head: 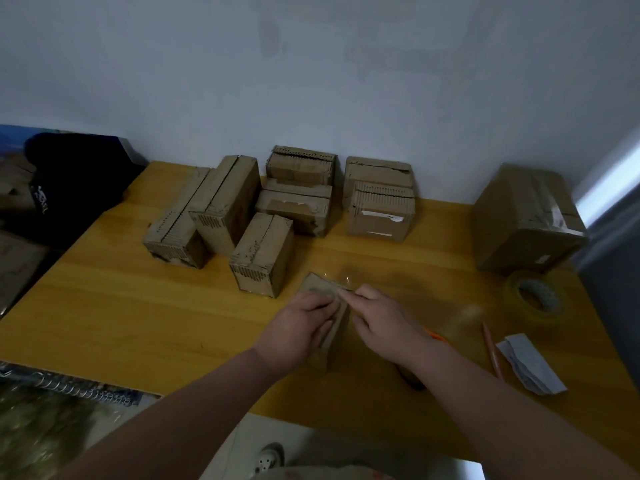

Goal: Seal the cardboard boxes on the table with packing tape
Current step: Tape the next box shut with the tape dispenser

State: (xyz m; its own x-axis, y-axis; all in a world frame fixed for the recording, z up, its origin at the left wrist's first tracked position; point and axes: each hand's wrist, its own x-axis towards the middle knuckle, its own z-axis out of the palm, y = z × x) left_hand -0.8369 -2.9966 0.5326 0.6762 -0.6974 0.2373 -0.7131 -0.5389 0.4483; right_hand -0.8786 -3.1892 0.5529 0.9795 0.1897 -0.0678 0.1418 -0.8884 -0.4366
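Desk [138, 323] looks like yellow wood-grain laminate, smooth with a soft sheen. The small boxes [263, 254] are matt brown cardboard, pretty rough, with corrugated edges showing. Front box [334, 327] is the same stuff, with a clear glossy tape strip [341, 277] on top. Big box [526, 216] has shiny tape over it. Tape roll [535, 297] is glossy see-through plastic, the paper scrap [530, 367] is matt and creased, and the spiral binding [86, 389] looks like metal wire.

Cardboard boxes [263, 254]: 9 total; stack at 12 o'clock blurry, cd be off by 1. Split: 3 at 10–11 o'clock, 2 stacked at 12, 2 at 1 o'clock, 1 big box [526, 216] at 2 o'clock, 1 small box [318, 284] at ctr. Tape roll [536, 296]: 1, at 3 o'clock. Pencil [491, 351]: 1, and folded paper [530, 368]: 1, both at 4 o'clock. Hands: 2, i.e. left hand [301, 327], right hand [377, 320]. Spiral pad [69, 386]: 1, at 8 o'clock. Dark cap [69, 181]: 1, at 9–10 o'clock.
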